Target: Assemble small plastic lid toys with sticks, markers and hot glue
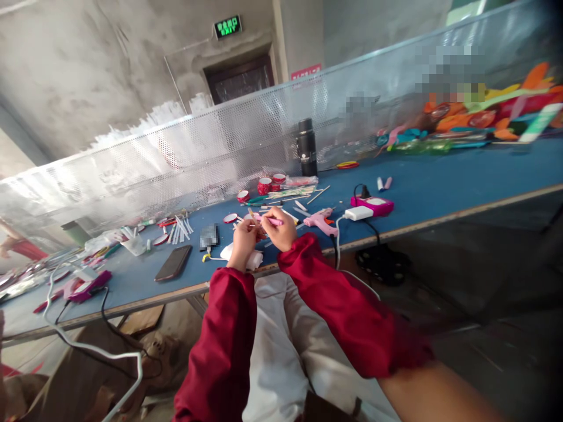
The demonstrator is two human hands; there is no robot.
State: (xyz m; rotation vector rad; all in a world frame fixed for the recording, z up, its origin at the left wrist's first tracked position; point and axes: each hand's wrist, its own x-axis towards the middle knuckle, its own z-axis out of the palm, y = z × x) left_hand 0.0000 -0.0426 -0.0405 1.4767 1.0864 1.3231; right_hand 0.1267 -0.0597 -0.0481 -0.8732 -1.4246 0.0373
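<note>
My right hand (281, 230) is closed round a pink pen-like tool (275, 221), tilted toward the left. Close beside it, my left hand (244, 239) pinches a thin light-brown stick (252, 214). The fingertips of both hands nearly meet above the front of the blue table, and what lies between them is too small to make out. A crumpled white tissue (254, 258) lies under my left wrist. Just right of my right hand rests a pink glue gun (322, 221).
Behind the hands are red tape rolls (264, 186) and a black thermos (307, 147). A phone (173, 262) and glue sticks (179, 230) lie left. A magenta power socket (377, 205) with cables sits right. A perforated metal screen (211, 152) borders the blue table (440, 176).
</note>
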